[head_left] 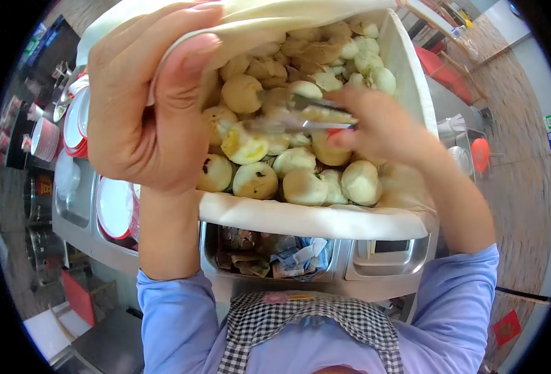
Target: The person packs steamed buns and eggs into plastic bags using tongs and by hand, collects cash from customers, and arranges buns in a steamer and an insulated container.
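Observation:
My left hand point(154, 109) is raised at the left of the head view, its thumb and fingers pinching the edge of a pale cloth point(288, 22). That cloth is folded back over a box with a cloth-lined rim point(313, 215). Inside lie many round stuffed buns point(255, 181), some browned, some dotted with dark filling. One bun point(244, 143) shows a yellow patch. Over the buns, my right hand point(378, 118) is closed around metal tongs point(297, 123). Motion smears the tongs' tips, so I cannot tell whether they grip a bun.
A metal tray of banknotes point(300, 255) sits in front of the box, beside another steel tray point(387, 258). Stacked white plates with red rims point(114, 206) and bowls point(45, 138) stand left. At right are a steel container point(459, 156) and a red stool point(443, 71).

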### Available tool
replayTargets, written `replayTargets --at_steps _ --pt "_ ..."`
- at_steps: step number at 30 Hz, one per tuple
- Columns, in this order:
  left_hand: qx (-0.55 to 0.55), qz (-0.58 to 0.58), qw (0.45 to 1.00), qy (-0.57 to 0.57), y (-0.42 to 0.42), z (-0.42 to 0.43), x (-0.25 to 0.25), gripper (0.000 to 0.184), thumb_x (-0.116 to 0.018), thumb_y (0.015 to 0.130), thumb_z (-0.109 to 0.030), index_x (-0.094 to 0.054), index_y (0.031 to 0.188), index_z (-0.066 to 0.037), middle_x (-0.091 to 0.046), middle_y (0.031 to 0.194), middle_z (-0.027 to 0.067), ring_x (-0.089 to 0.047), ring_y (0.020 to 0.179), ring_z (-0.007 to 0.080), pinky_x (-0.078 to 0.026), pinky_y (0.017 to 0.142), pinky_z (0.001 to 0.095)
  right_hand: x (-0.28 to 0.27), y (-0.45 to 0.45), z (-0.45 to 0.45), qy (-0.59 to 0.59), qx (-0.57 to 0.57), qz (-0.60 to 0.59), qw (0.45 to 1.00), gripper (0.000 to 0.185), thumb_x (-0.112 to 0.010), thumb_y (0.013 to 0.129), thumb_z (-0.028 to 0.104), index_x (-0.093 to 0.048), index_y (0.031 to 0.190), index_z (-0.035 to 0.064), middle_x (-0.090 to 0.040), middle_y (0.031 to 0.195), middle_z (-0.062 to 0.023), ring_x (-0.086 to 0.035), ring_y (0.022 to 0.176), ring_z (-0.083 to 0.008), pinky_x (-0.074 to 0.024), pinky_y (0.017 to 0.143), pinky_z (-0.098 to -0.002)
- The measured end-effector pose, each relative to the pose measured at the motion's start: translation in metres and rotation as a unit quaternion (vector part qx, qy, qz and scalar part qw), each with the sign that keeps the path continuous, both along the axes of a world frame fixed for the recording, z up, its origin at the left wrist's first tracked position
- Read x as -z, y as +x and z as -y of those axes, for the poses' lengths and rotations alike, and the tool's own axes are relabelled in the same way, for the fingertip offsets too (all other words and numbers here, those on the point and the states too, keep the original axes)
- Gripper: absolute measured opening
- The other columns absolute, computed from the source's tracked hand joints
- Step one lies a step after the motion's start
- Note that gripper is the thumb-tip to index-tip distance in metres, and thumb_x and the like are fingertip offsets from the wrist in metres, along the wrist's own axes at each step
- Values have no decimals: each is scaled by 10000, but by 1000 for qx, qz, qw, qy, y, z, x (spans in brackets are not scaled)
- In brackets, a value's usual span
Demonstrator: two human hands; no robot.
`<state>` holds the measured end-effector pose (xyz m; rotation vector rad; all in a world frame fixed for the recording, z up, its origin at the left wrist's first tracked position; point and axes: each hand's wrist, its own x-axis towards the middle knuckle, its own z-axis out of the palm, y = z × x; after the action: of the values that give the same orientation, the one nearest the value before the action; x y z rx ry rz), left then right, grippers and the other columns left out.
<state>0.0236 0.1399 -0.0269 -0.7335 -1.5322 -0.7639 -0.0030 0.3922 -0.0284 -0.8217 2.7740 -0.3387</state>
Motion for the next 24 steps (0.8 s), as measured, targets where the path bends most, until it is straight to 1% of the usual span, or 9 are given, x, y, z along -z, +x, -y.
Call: replayTargets --at_steps 1,4,7,8,12,15,16,19,24 --pt "1 7 1000 22 1 -2 1 216 -536 940 -141 -657 985 32 -686 956 145 -638 898 209 -486 842 309 -11 -4 -10 -22 38 12 999 534 -741 723 158 -541 1181 -30 -593 1098 -171 -598 972 -276 -471 835 -344" --pt "4 16 998 58 0 -6 2 232 -540 940 -160 -656 987 36 -685 954 150 -642 889 209 -494 834 310 -35 -15 -48 -10 63 -70 995 568 -757 717 145 -533 1205 -40 -592 1110 -168 -592 976 -231 -462 858 -313" --pt "0 0 999 37 -2 -1 0 245 -545 940 -176 -654 985 39 -682 952 161 -646 880 213 -500 827 312 -28 -18 -79 -50 59 -121 990 500 -760 706 246 -605 1092 -32 -618 966 -186 -612 909 -301 -475 789 -364" --pt "-5 -4 1000 28 -2 -1 0 247 -547 939 -178 -655 984 39 -682 950 164 -647 878 216 -501 826 312 -28 -15 -84 -23 83 -91 992 544 -758 710 270 -583 1130 -27 -611 992 -189 -606 940 -310 -474 813 -374" --pt "-11 -3 1000 18 -1 -2 -2 247 -551 937 -180 -657 976 40 -680 948 172 -648 879 220 -502 824 314 -17 -4 -68 86 78 -73 991 651 -757 701 349 -532 1199 -5 -587 1060 -183 -584 1003 -329 -468 865 -391" --pt "-9 -7 1000 11 0 -2 -2 240 -552 936 -171 -658 971 41 -679 949 172 -648 877 221 -503 822 314 3 -5 -57 111 52 -113 986 640 -770 685 285 -517 1202 5 -563 1025 -155 -568 963 -337 -460 825 -404" --pt "-5 -7 1000 11 -1 -2 -2 236 -551 935 -165 -658 970 41 -679 949 172 -648 878 221 -503 822 313 2 -7 -48 142 64 -85 984 667 -776 680 293 -507 1221 10 -551 1055 -159 -557 989 -333 -461 835 -405" --pt "1 -6 1000 10 -1 -3 -2 224 -546 935 -147 -659 968 43 -679 950 172 -646 882 222 -501 824 312 15 -17 -41 169 64 -79 980 684 -783 672 293 -506 1224 -2 -547 1064 -165 -556 994 -336 -460 837 -406" --pt "6 -11 1000 -10 -1 2 -4 204 -545 930 -125 -663 966 37 -680 942 172 -644 886 225 -492 833 316 13 -13 -36 154 70 -58 984 702 -789 666 277 -497 1238 -7 -551 1072 -172 -558 994 -345 -460 838 -408"
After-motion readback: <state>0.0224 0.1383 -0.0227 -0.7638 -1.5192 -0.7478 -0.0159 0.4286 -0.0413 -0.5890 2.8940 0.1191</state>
